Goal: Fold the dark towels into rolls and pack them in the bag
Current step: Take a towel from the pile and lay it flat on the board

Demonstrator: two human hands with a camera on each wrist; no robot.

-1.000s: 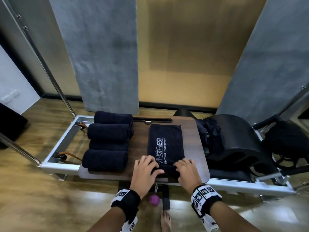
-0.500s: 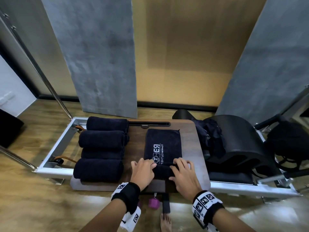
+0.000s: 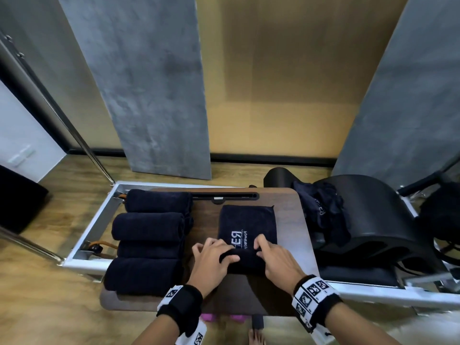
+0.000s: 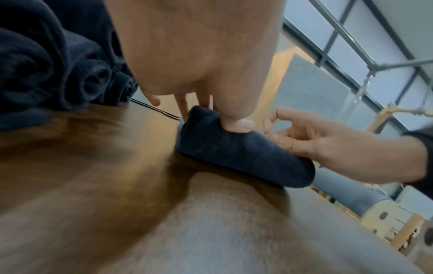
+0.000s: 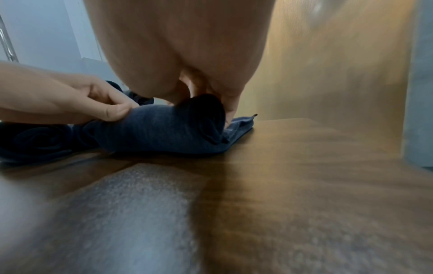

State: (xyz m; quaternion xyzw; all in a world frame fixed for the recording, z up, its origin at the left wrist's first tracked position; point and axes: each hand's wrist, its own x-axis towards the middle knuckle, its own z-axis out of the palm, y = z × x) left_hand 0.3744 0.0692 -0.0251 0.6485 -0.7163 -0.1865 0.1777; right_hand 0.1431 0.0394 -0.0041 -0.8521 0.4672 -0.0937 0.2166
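A dark towel with white lettering (image 3: pixel 247 225) lies on the wooden board (image 3: pixel 291 215), its near end rolled up into a thick roll (image 3: pixel 246 261) (image 4: pixel 243 153) (image 5: pixel 164 129). My left hand (image 3: pixel 211 260) (image 4: pixel 211 103) grips the roll's left end, thumb pressed on top. My right hand (image 3: pixel 273 257) (image 5: pixel 201 89) grips the right end, fingers curled over it. Several finished dark rolls (image 3: pixel 149 232) (image 4: pixel 58 64) are stacked at the board's left side. A dark bag (image 3: pixel 321 215) with crumpled dark cloth sits to the right of the board.
The board rests on a metal-framed bench (image 3: pixel 89 235). A black curved padded barrel (image 3: pixel 368 220) stands at the right. A pink dumbbell (image 3: pixel 211 317) and a bare foot (image 3: pixel 256 337) are on the wooden floor below the board's near edge.
Both hands have rolled the towel farther away from me. The roll is thicker and covers more of the lettering; less flat towel shows.
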